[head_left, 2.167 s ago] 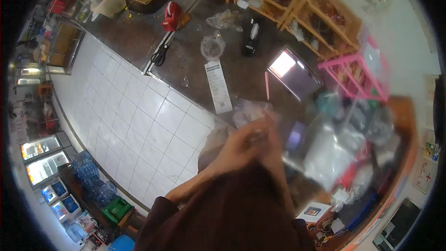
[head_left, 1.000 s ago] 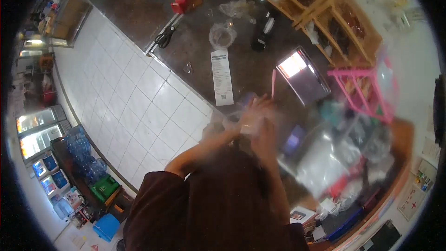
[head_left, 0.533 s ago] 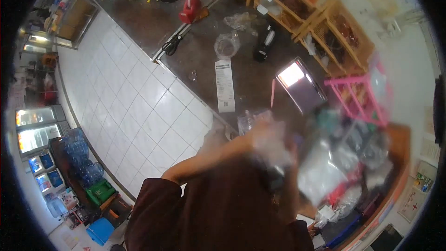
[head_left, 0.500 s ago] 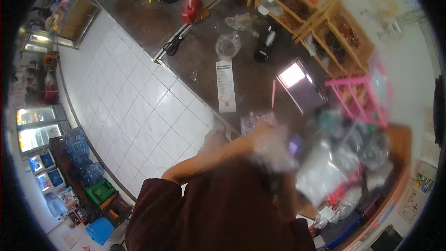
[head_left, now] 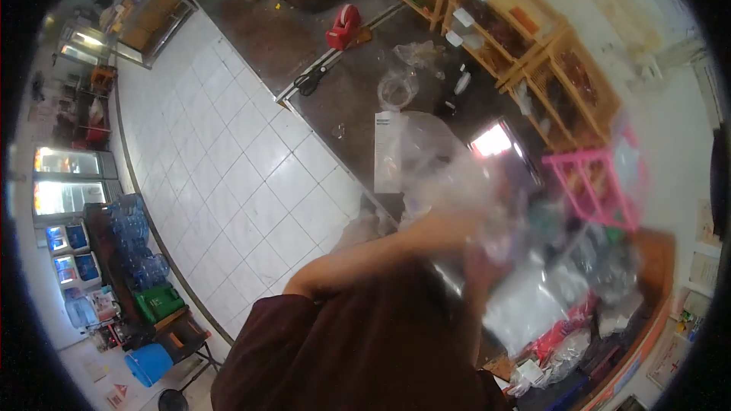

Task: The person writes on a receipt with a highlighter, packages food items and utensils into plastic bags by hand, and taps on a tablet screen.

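Observation:
A clear plastic bag (head_left: 434, 141) is spread over the dark counter, covering part of a long paper receipt (head_left: 387, 160). My left hand (head_left: 461, 217) reaches across my body and is closed on the bag, though motion blurs its fingers. Close by on the right, my right hand (head_left: 481, 259) is smeared and partly behind the bag's plastic, so its grip does not show. Just beyond the hands, a tablet-like device (head_left: 495, 141) with a bright screen is partly covered by the bag.
A pile of clear plastic packaging (head_left: 533, 297) lies at right, below a pink rack (head_left: 590, 160). Farther back are a red tape dispenser (head_left: 344, 28), black scissors (head_left: 310, 80), a roll of clear tape (head_left: 397, 90) and wooden shelves (head_left: 487, 23). The counter edge borders the tiled floor (head_left: 236, 160).
The plastic bag has gone from bunched near my body to spread forward over the receipt and device. My left hand has moved right with it. The view has shifted slightly.

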A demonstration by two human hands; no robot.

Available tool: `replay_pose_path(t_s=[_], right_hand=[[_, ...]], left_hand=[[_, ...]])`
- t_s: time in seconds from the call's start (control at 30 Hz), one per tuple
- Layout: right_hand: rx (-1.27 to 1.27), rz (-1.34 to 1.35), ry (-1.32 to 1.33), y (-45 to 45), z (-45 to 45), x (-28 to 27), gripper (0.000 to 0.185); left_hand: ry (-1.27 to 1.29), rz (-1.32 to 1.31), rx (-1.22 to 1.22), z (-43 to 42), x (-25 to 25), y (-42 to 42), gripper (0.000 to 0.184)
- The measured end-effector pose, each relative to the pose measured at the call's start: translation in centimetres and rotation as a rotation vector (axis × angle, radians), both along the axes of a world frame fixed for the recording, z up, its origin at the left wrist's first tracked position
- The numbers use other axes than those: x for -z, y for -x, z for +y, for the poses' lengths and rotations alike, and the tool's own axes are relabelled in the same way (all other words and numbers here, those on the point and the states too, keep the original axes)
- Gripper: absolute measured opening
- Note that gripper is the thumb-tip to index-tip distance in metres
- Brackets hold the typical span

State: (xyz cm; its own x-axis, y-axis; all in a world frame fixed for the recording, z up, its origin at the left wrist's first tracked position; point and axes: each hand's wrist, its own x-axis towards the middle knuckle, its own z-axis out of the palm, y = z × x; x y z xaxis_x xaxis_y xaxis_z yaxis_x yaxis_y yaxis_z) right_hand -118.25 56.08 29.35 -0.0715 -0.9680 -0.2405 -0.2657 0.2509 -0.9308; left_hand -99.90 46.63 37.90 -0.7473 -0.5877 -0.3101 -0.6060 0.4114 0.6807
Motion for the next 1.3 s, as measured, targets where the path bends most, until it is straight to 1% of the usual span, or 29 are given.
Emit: replay_pose_path(t_s=[0.07, 0.13, 0.23, 0.27, 0.33, 0.4, 0.43, 0.47, 0.5, 0.53, 0.57, 0.6, 0.67, 0.7, 0.73, 0.77, 0.8, 0.83, 0.87, 0.9, 0.97, 1.03, 1.07, 1.13, 1.17, 1.2, 1.23, 1.27, 1.3], right_hand=[[-0.028, 0.039, 0.055, -1.0, 0.1, -0.8, 0.066], [-0.066, 0.09, 0.127, -2.4, 0.2, -1.7, 0.069], [-0.121, 0.164, 0.271, -4.0, 0.5, -3.6, 0.073], [-0.148, 0.183, 0.333, -4.0, 0.3, -4.4, 0.075], [-0.188, 0.19, 0.448, -3.3, 0.4, -6.4, 0.077], [-0.259, 0.2, 0.547, -1.9, -0.7, -7.7, 0.08], [-0.297, 0.205, 0.579, -1.2, -1.0, -8.1, 0.082], [-0.333, 0.249, 0.597, -0.8, -1.8, -8.0, 0.083], [-0.357, 0.279, 0.621, -0.4, -2.3, -7.7, 0.084], [-0.371, 0.311, 0.645, -0.6, -2.7, -7.3, 0.086], [-0.365, 0.336, 0.67, -0.8, -2.5, -7.0, 0.087], [-0.32, 0.358, 0.688, -1.4, -1.7, -7.1, 0.088], [-0.195, 0.393, 0.662, -1.5, 0.0, -7.1, 0.09], [-0.21, 0.023, 0.674, -1.4, 0.4, -7.2, 0.09], [-0.229, -0.348, 0.692, -1.2, 0.5, -7.2, 0.09], [-0.194, -0.949, 0.478, -1.2, 1.1, -6.6, 0.095], [-0.157, -0.942, 0.49, -1.6, 0.6, -4.9, 0.095], [-0.14, -0.893, 0.447, -2.0, -0.4, -3.3, 0.095], [-0.145, -0.864, 0.345, -2.7, -1.2, -2.2, 0.096], [-0.198, -0.907, 0.244, -3.6, -2.3, -1.5, 0.096], [-0.286, -1.039, 0.096, -4.5, -3.1, -1.4, 0.097], [-0.325, -1.135, 0.031, -4.3, -3.3, -2.1, 0.098], [-0.328, -1.145, 0.022, -4.0, -3.5, -2.6, 0.099], [-0.298, -1.102, 0.043, -2.2, -3.9, -3.5, 0.1], [-0.26, -1.029, 0.089, -1.3, -4.0, -3.9, 0.101], [-0.207, -0.907, 0.154, -0.4, -3.8, -3.5, 0.101], [-0.146, -0.771, 0.217, 0.2, -3.5, -2.5, 0.102], [-0.087, -0.525, 0.344, 0.4, -3.0, 0.6, 0.102], [-0.002, -0.265, 0.443, 0.7, -2.6, 3.5, 0.102]], left_hand=[[-0.048, 0.02, 0.195, 0.0, 0.3, 0.1, 0.033], [-0.083, 0.031, 0.336, 0.4, -0.1, 0.3, 0.036], [-0.086, 0.037, 0.417, 0.9, -1.6, -0.7, 0.041], [-0.064, 0.038, 0.402, 0.9, -2.0, -1.3, 0.043], [0.07, 0.156, 0.12, 1.4, -0.5, -3.6, 0.046], [0.191, 0.286, -0.13, 1.2, 2.5, -5.9, 0.049], [-0.1, 0.505, -0.302, 0.2, 4.9, -6.4, 0.045], [-0.435, 0.824, -0.497, -0.7, 7.4, -7.0, 0.042], [-0.675, 1.111, -0.673, -1.7, 9.8, -7.5, 0.042], [-0.867, 1.286, -0.8, -3.0, 8.9, -7.8, 0.037], [-0.97, 1.349, -0.868, -4.0, 6.4, -8.1, 0.033], [-1.013, 1.37, -0.88, -4.7, 4.0, -8.4, 0.03], [-1.017, 1.359, -0.819, -4.5, -0.1, -8.9, 0.03], [-1.007, 1.353, -0.76, -4.1, -2.0, -9.1, 0.032], [-0.922, 1.351, -0.604, -3.6, -3.1, -9.4, 0.029], [-0.836, 1.352, -0.459, -2.9, -5.1, -9.3, 0.026], [-0.868, 1.314, -0.304, -2.6, -6.4, -8.6, 0.026], [-0.888, 1.3, -0.281, -2.7, -5.7, -8.0, 0.026], [-0.903, 1.209, -0.237, -2.8, -4.4, -7.5, 0.026], [-0.914, 1.117, -0.195, -2.8, -2.4, -7.1, 0.026], [-0.923, 0.935, -0.113, -2.9, 0.9, -6.4, 0.03], [-0.925, 0.835, -0.064, -3.3, 1.4, -5.6, 0.032], [-0.837, 0.826, -0.11, -3.7, 1.4, -5.3, 0.031], [-0.653, 0.82, -0.217, -4.5, 1.6, -4.6, 0.03], [-0.865, 1.05, -0.225, -4.4, 0.4, -2.6, 0.029], [-0.87, 1.049, -0.237, -4.9, 0.9, -2.1, 0.029], [-1.028, 1.051, -0.563, -5.2, 1.9, -1.6, 0.029], [-1.177, 1.029, -0.891, -5.4, 3.3, -1.0, 0.03], [-1.189, 1.029, -0.89, -5.5, 5.8, -0.3, 0.03]])
